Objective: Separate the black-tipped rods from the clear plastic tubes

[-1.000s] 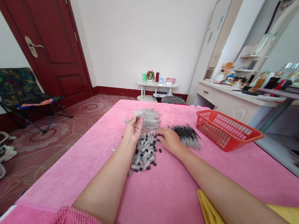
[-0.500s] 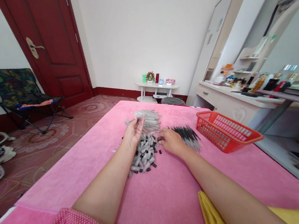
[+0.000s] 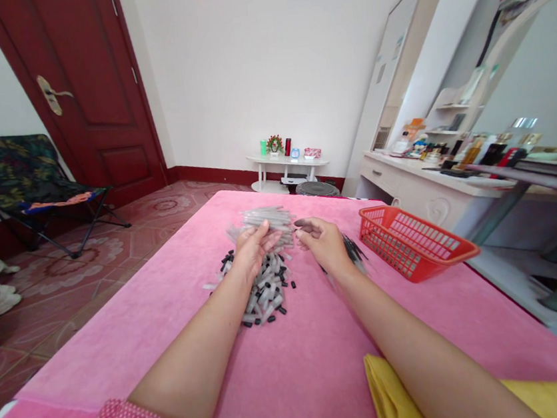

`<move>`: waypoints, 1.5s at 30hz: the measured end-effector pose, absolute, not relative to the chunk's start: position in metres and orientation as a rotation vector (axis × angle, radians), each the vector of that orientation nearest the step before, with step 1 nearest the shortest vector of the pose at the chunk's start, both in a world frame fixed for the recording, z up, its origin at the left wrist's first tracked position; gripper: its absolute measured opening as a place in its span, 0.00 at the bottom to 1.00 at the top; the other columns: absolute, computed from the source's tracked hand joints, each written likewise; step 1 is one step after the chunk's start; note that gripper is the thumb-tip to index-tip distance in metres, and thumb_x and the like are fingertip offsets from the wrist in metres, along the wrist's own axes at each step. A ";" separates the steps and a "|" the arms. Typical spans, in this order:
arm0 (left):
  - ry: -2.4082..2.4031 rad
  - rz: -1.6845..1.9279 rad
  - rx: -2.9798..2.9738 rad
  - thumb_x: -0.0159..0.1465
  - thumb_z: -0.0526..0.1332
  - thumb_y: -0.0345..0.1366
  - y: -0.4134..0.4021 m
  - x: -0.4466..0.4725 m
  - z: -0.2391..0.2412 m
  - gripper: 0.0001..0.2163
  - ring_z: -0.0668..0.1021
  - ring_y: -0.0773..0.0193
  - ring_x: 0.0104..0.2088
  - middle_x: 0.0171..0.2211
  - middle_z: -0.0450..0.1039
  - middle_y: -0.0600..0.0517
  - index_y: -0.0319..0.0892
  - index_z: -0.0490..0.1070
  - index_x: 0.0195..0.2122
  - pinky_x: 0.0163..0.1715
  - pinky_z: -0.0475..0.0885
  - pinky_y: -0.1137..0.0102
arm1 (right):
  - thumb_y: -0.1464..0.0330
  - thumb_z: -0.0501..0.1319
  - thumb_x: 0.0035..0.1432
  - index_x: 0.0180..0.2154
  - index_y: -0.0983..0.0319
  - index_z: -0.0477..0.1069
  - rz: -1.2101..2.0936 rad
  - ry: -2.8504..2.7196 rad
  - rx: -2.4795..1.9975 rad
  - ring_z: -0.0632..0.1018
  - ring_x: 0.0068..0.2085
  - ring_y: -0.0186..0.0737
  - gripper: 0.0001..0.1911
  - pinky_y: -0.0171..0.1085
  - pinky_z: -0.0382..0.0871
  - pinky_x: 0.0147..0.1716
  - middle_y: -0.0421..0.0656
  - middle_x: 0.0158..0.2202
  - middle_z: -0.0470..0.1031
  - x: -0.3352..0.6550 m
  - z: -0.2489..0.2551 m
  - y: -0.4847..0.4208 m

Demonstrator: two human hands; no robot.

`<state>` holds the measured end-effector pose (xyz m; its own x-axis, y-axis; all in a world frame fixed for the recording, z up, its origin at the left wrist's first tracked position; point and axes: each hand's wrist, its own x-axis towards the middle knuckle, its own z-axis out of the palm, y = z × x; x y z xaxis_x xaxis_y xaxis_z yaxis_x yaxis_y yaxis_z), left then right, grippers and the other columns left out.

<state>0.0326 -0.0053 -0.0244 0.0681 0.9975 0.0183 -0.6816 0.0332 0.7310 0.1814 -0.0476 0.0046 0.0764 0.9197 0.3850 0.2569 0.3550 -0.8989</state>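
My left hand (image 3: 253,247) is raised above a pile of grey pen caps and small black plugs (image 3: 265,285) on the pink cloth. Its fingers curl around a clear pen barrel that points toward my right hand. My right hand (image 3: 323,242) hovers just beside it, fingers pinched on something small and dark that I cannot make out. Behind both hands lies a heap of clear pen barrels (image 3: 268,218). A bundle of black refills (image 3: 353,255) lies under and to the right of my right wrist.
A red plastic basket (image 3: 415,240) sits on the pink table (image 3: 306,360) to the right. A dresser with bottles (image 3: 455,169) stands beyond. A folding chair (image 3: 19,185), a red door (image 3: 78,91) and a small white shelf (image 3: 288,164) are further off.
My right hand lifted off the cap pile and came up toward my left hand. My left hand shifted slightly right, so the two hands are now close together. The camera tilted a little.
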 end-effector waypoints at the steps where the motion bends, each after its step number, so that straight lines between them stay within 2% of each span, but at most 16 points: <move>1: 0.599 1.419 0.672 0.55 0.64 0.30 -0.005 0.033 -0.024 0.04 0.80 0.63 0.29 0.27 0.76 0.46 0.34 0.71 0.29 0.32 0.76 0.72 | 0.67 0.60 0.45 0.37 0.64 0.72 0.712 -1.444 -1.141 0.74 0.25 0.35 0.15 0.34 0.71 0.24 0.43 0.29 0.76 0.181 0.004 -0.047; 9: 0.601 1.420 0.676 0.56 0.64 0.29 -0.006 0.033 -0.023 0.04 0.80 0.64 0.28 0.26 0.76 0.47 0.34 0.70 0.28 0.33 0.75 0.71 | 0.67 0.61 0.45 0.34 0.63 0.74 0.684 -1.445 -1.145 0.76 0.27 0.37 0.12 0.36 0.72 0.25 0.44 0.32 0.77 0.185 -0.003 -0.043; 19: 0.588 1.425 0.687 0.56 0.63 0.29 -0.006 0.033 -0.025 0.03 0.80 0.64 0.28 0.27 0.76 0.47 0.34 0.71 0.29 0.32 0.76 0.72 | 0.67 0.63 0.41 0.29 0.62 0.71 0.803 -1.410 -1.021 0.77 0.29 0.38 0.09 0.39 0.74 0.31 0.41 0.29 0.76 0.181 -0.003 -0.044; 23: 0.596 1.426 0.683 0.57 0.62 0.29 -0.007 0.033 -0.024 0.03 0.80 0.64 0.28 0.26 0.76 0.47 0.33 0.71 0.29 0.31 0.76 0.72 | 0.67 0.63 0.42 0.29 0.63 0.70 0.830 -1.410 -1.025 0.78 0.27 0.38 0.09 0.38 0.73 0.29 0.42 0.28 0.76 0.180 -0.004 -0.045; 28: 0.606 1.439 0.670 0.58 0.61 0.28 -0.007 0.032 -0.024 0.03 0.80 0.64 0.27 0.25 0.76 0.47 0.34 0.70 0.28 0.31 0.76 0.73 | 0.65 0.62 0.45 0.36 0.63 0.71 0.834 -1.384 -1.050 0.77 0.25 0.37 0.14 0.35 0.71 0.25 0.43 0.29 0.77 0.182 -0.002 -0.047; 31: 0.612 1.444 0.665 0.58 0.61 0.28 -0.007 0.032 -0.023 0.03 0.79 0.64 0.27 0.24 0.75 0.48 0.34 0.70 0.28 0.31 0.76 0.73 | 0.64 0.62 0.46 0.33 0.64 0.71 0.866 -1.344 -1.050 0.77 0.25 0.37 0.12 0.34 0.70 0.24 0.42 0.26 0.76 0.183 -0.004 -0.046; 36: 0.618 1.443 0.672 0.57 0.62 0.29 -0.005 0.033 -0.024 0.03 0.79 0.64 0.28 0.25 0.75 0.48 0.34 0.70 0.28 0.32 0.75 0.72 | 0.63 0.64 0.45 0.29 0.65 0.70 0.856 -1.282 -1.033 0.71 0.18 0.30 0.12 0.30 0.67 0.19 0.38 0.19 0.72 0.183 -0.007 -0.043; 41: 0.617 1.435 0.681 0.56 0.63 0.30 -0.004 0.033 -0.025 0.04 0.79 0.63 0.28 0.26 0.75 0.48 0.34 0.70 0.29 0.34 0.75 0.70 | 0.66 0.65 0.41 0.31 0.65 0.69 0.963 -1.213 -1.000 0.76 0.23 0.34 0.12 0.32 0.71 0.24 0.39 0.22 0.74 0.180 -0.006 -0.044; 45: 0.622 1.430 0.693 0.56 0.64 0.30 -0.005 0.033 -0.025 0.05 0.79 0.63 0.29 0.27 0.76 0.47 0.34 0.70 0.29 0.34 0.75 0.70 | 0.67 0.66 0.41 0.31 0.64 0.69 0.961 -1.226 -1.006 0.78 0.25 0.36 0.12 0.32 0.72 0.24 0.40 0.23 0.75 0.178 -0.006 -0.044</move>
<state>0.0332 -0.0046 -0.0254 0.0520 0.9983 0.0246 -0.6623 0.0161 0.7491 0.1784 -0.0445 -0.0059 0.0970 0.9565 0.2751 -0.0390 0.2798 -0.9593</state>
